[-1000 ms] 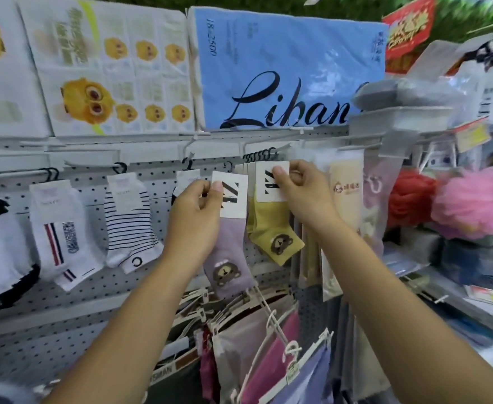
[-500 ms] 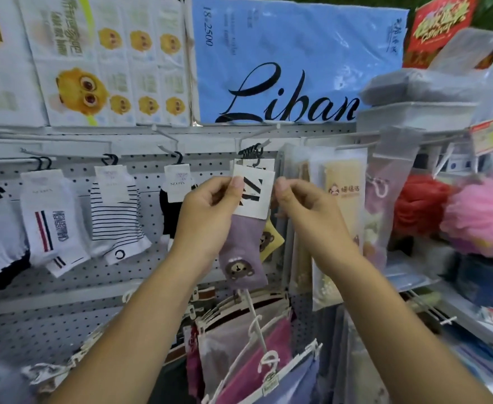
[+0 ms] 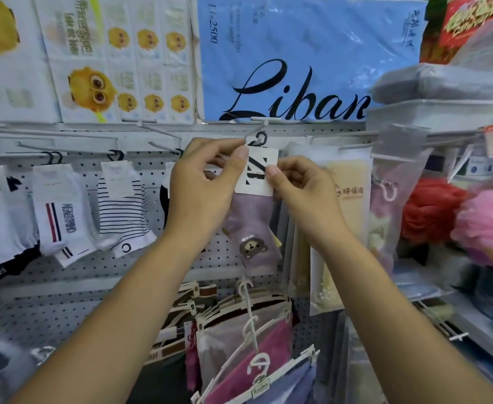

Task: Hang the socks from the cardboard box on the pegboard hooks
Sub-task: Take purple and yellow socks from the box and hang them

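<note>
My left hand (image 3: 201, 182) and right hand (image 3: 297, 185) pinch the bear-sock card (image 3: 258, 174); I should thread its hanger loop (image 3: 261, 139) squarely onto the peg (image 3: 255, 130).

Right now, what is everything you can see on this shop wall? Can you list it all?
Purple bear-face sock with white card label: one, purple, centre, between both hands.
White sock with red and navy stripes: one, white, hanging left.
Black-and-white striped sock: one, hanging left of centre.
Blue plastic pack printed Liban: one, blue, top centre.
White tissue packs with yellow cartoon faces: several, top left.
Red mesh bath puff: one, right.
Pink mesh bath puff: one, far right.
White perforated pegboard: one, behind the socks.
Left hand: one, pinches the label's left edge.
Right hand: one, pinches the label's right edge.
</note>
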Tool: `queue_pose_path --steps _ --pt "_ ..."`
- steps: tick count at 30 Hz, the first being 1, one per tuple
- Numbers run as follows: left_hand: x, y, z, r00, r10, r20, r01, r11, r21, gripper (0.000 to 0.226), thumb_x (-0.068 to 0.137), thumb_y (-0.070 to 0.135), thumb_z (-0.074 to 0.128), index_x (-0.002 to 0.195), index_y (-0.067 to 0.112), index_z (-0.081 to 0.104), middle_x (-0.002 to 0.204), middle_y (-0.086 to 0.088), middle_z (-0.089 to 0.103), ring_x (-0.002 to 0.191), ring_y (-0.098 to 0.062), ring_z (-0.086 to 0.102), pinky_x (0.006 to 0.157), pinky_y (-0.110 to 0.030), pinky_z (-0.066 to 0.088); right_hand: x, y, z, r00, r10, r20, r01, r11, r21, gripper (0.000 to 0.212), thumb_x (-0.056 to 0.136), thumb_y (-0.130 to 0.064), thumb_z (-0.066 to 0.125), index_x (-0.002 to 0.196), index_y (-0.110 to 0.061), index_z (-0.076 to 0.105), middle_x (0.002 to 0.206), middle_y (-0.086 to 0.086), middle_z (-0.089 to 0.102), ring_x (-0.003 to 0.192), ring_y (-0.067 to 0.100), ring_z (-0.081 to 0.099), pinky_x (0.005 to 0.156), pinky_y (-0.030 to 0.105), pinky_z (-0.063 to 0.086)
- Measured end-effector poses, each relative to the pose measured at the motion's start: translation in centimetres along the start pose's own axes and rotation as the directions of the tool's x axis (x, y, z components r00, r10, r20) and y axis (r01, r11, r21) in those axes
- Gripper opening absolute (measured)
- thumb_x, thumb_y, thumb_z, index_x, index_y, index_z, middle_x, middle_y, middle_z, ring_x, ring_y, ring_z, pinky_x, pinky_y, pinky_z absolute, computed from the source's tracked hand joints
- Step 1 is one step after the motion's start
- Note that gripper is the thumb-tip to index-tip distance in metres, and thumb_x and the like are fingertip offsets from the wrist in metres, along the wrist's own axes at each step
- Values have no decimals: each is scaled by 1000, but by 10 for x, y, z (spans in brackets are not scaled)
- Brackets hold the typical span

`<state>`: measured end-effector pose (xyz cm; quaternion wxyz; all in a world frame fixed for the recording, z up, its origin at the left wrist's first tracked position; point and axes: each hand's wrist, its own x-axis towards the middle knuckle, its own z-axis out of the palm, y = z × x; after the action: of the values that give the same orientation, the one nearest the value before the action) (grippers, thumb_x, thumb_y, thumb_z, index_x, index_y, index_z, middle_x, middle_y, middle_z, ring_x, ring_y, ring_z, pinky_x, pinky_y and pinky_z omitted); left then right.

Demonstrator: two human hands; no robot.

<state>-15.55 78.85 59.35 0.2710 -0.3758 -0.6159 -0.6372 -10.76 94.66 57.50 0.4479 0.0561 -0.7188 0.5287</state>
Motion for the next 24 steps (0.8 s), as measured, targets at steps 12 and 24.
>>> queue_pose_path --steps 12,24 --pt "17 11 9 992 118 32 -122 980 159 4 91 30 75 90 34 74 96 9 64 78 2 56 69 -12 41 16 23 0 998 -36 59 41 996 -83 18 90 -32 72 98 -16 68 83 1 69 82 23 68 78 51 57" --pt "16 17 10 994 104 23 -106 965 238 3 92 30 74 91 32 75 96 10 67 83 2 59 70 -16 44 37 41 0 995 0 99 17 985 -173 16 90 -29 73 97 -16 69 83 -4 67 81 17 65 75 32 56"
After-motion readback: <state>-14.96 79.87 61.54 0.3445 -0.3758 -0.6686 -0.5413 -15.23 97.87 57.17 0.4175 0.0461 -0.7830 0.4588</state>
